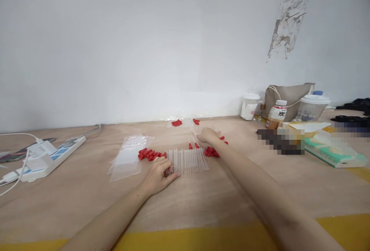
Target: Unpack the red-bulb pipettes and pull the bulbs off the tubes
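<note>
A close row of clear thin tubes with red bulb ends, which look like droppers (187, 161), lies on the table. Red bulbs (150, 154) cluster at its left side and more red bulbs (211, 152) at its right. My left hand (158, 174) rests against the row's left end, fingers curled and thumb apart from them, gripping nothing visible. Beyond the row, my right hand (207, 135) is closed with fingertips pinched on what seems a single dropper (194, 132), partly hidden. Two droppers with red ends (196, 145) lie just below that hand.
Clear plastic bags (127, 158) lie left of the row. A bagged bundle with red ends (177, 122) sits by the wall. At left is a power strip (54, 158); at right stand a white cup (250, 106), a bottle (276, 114), a bag (291, 97) and a tissue pack (332, 151).
</note>
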Demonstrator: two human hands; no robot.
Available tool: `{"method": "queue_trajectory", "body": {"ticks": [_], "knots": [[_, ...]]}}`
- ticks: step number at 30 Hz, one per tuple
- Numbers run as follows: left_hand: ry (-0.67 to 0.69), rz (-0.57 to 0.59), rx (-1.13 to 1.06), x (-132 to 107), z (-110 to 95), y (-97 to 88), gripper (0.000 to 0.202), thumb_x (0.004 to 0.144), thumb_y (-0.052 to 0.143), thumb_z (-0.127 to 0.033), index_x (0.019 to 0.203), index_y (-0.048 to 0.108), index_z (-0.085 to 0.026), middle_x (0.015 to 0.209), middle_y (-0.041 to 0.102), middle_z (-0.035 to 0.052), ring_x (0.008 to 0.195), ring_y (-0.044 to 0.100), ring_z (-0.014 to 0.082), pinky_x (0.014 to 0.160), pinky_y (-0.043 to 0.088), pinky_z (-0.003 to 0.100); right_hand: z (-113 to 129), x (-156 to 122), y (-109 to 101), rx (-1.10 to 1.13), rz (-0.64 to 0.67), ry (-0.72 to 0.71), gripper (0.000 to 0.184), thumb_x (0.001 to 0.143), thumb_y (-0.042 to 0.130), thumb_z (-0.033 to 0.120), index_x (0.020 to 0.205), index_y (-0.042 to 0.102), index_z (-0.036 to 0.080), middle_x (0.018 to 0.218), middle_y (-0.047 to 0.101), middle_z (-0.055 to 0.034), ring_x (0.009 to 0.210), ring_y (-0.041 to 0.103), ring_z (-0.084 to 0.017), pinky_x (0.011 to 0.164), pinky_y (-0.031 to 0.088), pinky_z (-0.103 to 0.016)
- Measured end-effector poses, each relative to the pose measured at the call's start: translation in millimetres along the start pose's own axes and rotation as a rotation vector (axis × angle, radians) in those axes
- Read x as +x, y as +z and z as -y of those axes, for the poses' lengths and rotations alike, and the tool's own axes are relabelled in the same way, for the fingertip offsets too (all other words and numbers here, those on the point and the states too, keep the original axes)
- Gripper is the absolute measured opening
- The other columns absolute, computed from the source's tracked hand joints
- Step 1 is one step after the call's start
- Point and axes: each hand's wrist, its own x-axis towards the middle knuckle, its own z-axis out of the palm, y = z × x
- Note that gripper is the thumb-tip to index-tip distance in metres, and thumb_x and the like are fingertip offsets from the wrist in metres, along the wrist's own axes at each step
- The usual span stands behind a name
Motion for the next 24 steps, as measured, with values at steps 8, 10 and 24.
{"method": "queue_trajectory", "body": {"ticks": [8, 10, 24], "knots": [[-0.026, -0.330, 0.118, 0, -5, -1.9, 0.028, 0.074, 0.056, -0.038, 0.091, 0.048, -0.017, 0.090, 0.053, 0.0070, 0.084, 0.047, 0.0200, 0.077, 0.036, 0.035, -51, -78, 34, 0.026, -0.521, -0.883, 0.021, 0.085, 0.041, 0.020, 0.099, 0.057, 0.020, 0.087, 0.061, -0.0064, 0.085, 0.047, -0.017, 0.081, 0.022, -0.036], [0.012, -0.317, 0.150, 2, -9, -1.4, 0.030, 0.076, 0.056, -0.036, 0.099, 0.051, -0.017, 0.097, 0.054, 0.0082, 0.090, 0.048, 0.0215, 0.081, 0.035, 0.037, -60, -90, 47, 0.008, -0.584, -0.969, 0.019, 0.083, 0.043, 0.017, 0.093, 0.059, 0.022, 0.085, 0.060, -0.0041, 0.084, 0.046, -0.017, 0.080, 0.022, -0.036], [0.204, -0.112, 0.227, 6, -23, 7.1, 0.018, 0.084, 0.045, -0.023, 0.080, 0.063, -0.021, 0.060, 0.059, 0.0006, 0.066, 0.047, 0.0148, 0.076, 0.028, 0.036, -49, -107, 60, 0.116, -0.641, -0.988, 0.016, 0.082, 0.049, 0.023, 0.073, 0.062, 0.020, 0.061, 0.059, 0.0000, 0.073, 0.045, -0.014, 0.081, 0.019, -0.037]]}}
